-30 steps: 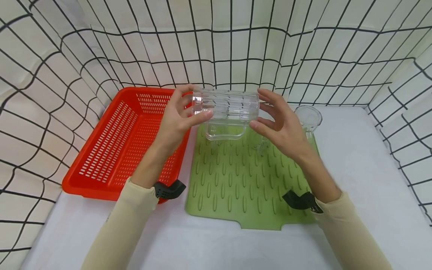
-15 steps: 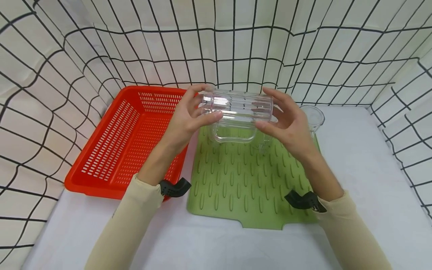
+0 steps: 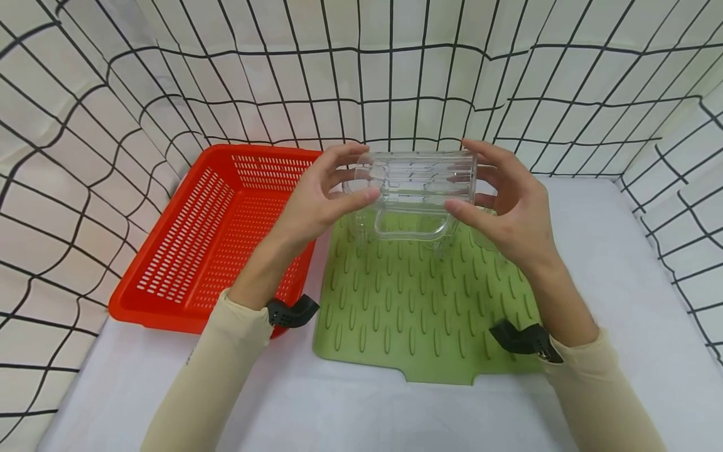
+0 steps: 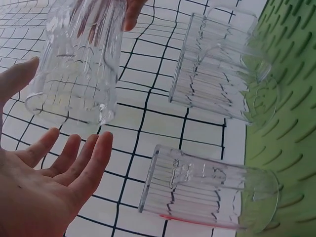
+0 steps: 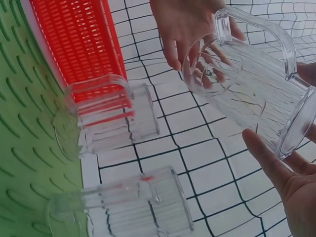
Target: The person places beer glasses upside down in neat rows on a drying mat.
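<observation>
A clear glass mug (image 3: 420, 179) is held sideways in the air above the back of the green mat (image 3: 407, 314). Its handle (image 3: 411, 236) points toward me. My left hand (image 3: 310, 204) holds the base end, thumb in front and fingers behind. At the rim end, my right hand (image 3: 519, 216) grips the mug with its thumb on the near side. In the left wrist view, the left fingers lie close under the mug's base (image 4: 74, 106); full contact is hard to judge there. Through the glass in the right wrist view, some left fingers show behind the base.
More clear mugs stand on the mat, such as one (image 4: 212, 192) and another (image 4: 212, 69) in the left wrist view. A red slotted basket (image 3: 209, 251) sits left of the mat. Black wire mesh (image 3: 390, 100) encloses the back and sides of the white table (image 3: 615, 301).
Both hands have shifted right with the mug, still sideways between them. The right hand now covers most of the glass mug that showed at the mat's back right.
</observation>
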### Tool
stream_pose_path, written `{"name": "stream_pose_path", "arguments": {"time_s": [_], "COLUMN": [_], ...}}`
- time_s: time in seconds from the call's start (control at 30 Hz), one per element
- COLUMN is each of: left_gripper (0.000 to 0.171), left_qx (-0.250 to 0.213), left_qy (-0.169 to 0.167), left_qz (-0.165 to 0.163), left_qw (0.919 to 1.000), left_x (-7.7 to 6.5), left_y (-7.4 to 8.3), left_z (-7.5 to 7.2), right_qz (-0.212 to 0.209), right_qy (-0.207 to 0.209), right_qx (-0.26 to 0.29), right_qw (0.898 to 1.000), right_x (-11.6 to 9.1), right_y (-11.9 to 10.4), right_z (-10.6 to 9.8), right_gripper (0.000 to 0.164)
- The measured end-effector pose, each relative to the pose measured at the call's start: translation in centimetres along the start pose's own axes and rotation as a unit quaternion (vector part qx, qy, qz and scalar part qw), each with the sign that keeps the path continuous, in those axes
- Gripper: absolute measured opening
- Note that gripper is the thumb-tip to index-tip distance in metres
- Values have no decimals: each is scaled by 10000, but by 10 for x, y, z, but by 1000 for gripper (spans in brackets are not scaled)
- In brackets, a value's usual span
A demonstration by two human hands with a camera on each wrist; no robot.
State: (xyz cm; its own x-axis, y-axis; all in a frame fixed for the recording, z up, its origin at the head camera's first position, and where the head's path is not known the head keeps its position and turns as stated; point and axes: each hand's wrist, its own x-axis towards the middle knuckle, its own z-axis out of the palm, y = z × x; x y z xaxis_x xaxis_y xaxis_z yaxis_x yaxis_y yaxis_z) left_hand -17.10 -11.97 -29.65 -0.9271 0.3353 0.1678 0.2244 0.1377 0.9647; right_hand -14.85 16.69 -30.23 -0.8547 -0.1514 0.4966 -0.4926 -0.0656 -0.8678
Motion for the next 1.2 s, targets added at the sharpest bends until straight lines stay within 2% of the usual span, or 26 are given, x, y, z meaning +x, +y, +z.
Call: {"name": "stream_pose_path", "arguments": {"time_s": [0.33, 0.6, 0.7, 0.9, 1.2], "left_gripper": [56, 58, 59, 61, 64], "left_qx": [690, 1263, 1510, 2099, 2473], "left_qy": [466, 638, 717, 838, 873], "left_qz": [163, 249, 295, 291, 90], "left_qw": [9964, 9896, 9855, 9737, 9649], "left_x": [2, 4, 5, 8, 12], "left_y": [1, -3, -6, -10, -14], "left_z": [-11, -16, -16, -17, -19], "right_qz": [-134, -158, -113, -97, 110], "right_qy": [131, 262, 307, 351, 247], "right_qx": [-368, -1093, -1439, -2247, -3001], "right_qw": [9991, 9935, 9890, 9737, 9535], "right_x": [-8, -18, -22, -32, -45], "right_y": [-11, -15, -16, -20, -25], "right_z": [-21, -38, -43, -51, -59], "right_gripper": [72, 72, 73, 78, 80]}}
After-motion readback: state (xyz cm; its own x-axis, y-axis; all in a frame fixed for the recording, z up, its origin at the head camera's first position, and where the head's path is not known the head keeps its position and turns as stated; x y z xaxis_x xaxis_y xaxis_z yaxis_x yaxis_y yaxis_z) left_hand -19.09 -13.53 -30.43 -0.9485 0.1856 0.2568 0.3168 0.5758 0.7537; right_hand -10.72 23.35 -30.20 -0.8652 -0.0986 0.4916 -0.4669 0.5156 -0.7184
